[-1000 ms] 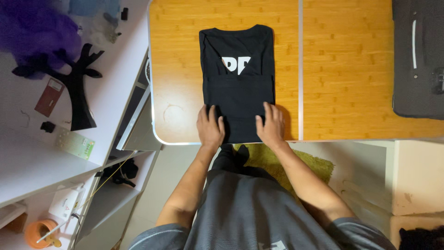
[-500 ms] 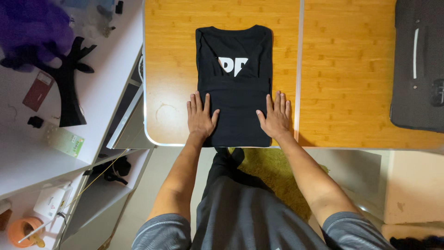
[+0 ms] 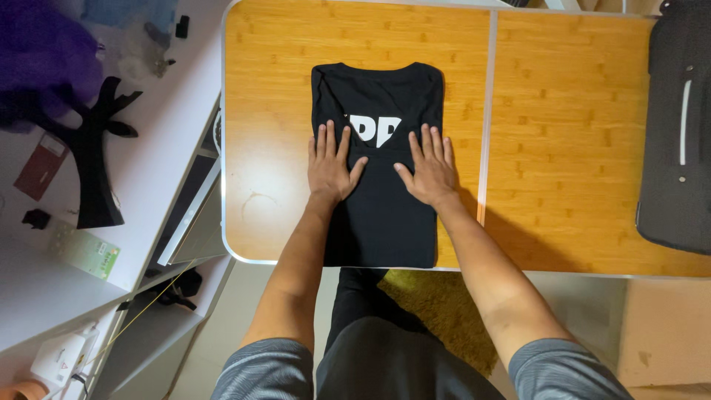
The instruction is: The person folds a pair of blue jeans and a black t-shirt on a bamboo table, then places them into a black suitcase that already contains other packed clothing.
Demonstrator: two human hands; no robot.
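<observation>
step: smoothing a folded black t-shirt [image 3: 378, 163] flat on the wooden table [image 3: 281, 96]; looks like mid-fold to me, sleeves & sides already tucked in, body a long narrow rectangle
my left hand [image 3: 331, 164]: open, palm down, fingers spread, pressing the shirt's left half just below the white print [image 3: 376, 130]
my right hand [image 3: 425, 167]: open too, flat, fingers fanned, on the right half, level w/ the left one
grip: neither hand holds anything, both only press
shirt vs hands: lies straight ahead under both palms, collar end far from me, hem end at the near table edge; thumbs point inward w/ a gap of bare cloth between
shirt on table: on the left panel, just left of the pale seam [image 3: 486, 118] btwn the two panels, well apart from the dark bag [image 3: 678, 133] at the right edge
next move, my guess: wants a grip on the hem end near me, both corners kept even so the fold stays square; flat palms alone won't lift it
off to the left: white desk [image 3: 148, 111] w/ a black branch-shaped stand [image 3: 92, 163]; not in my way
</observation>
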